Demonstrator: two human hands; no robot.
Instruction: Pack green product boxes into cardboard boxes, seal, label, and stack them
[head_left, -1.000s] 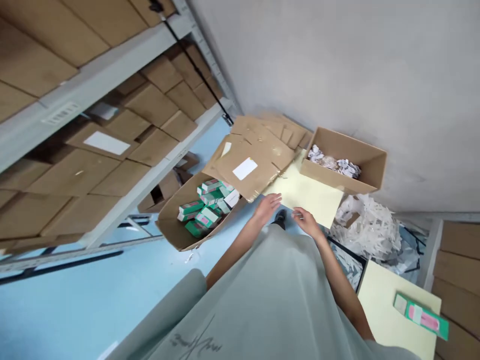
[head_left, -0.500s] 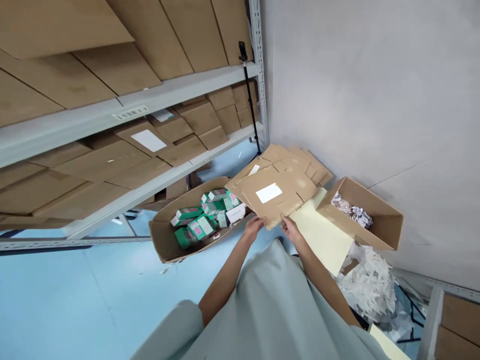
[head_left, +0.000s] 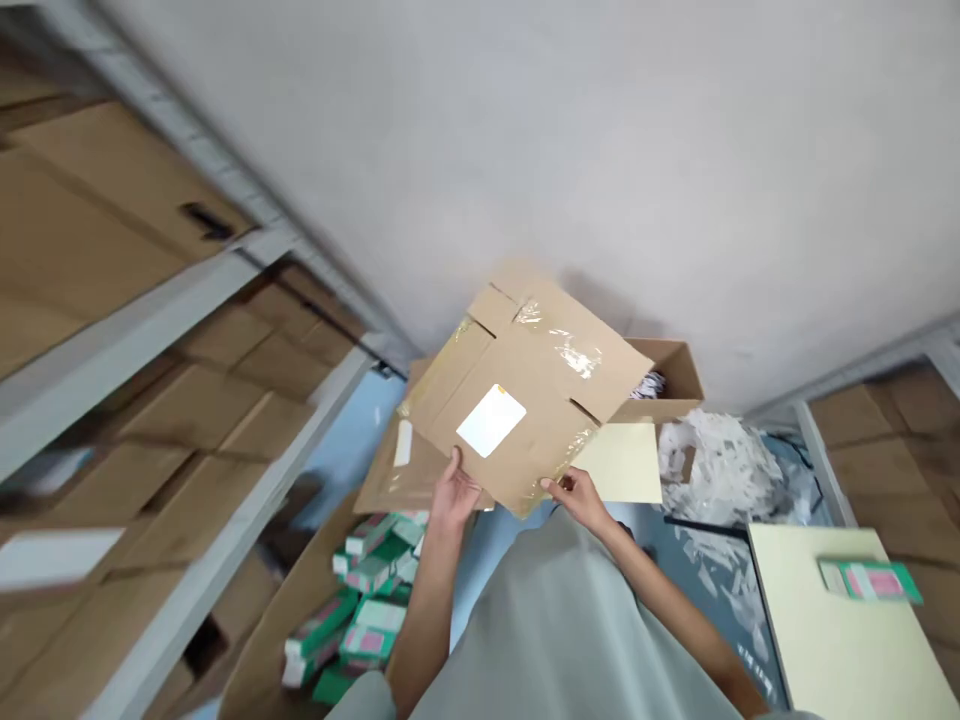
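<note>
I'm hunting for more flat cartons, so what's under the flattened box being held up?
Under the flattened box, held by left hand and right hand, another flat cardboard sheet shows. Anything farther beneath is covered.

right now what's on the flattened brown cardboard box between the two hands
In the head view, a white label sits on the flattened brown cardboard box, between left hand and right hand.

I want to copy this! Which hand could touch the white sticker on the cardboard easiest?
Probably the left hand: it grips the flattened carton just below the white label, while the right hand holds the edge farther away.
</note>
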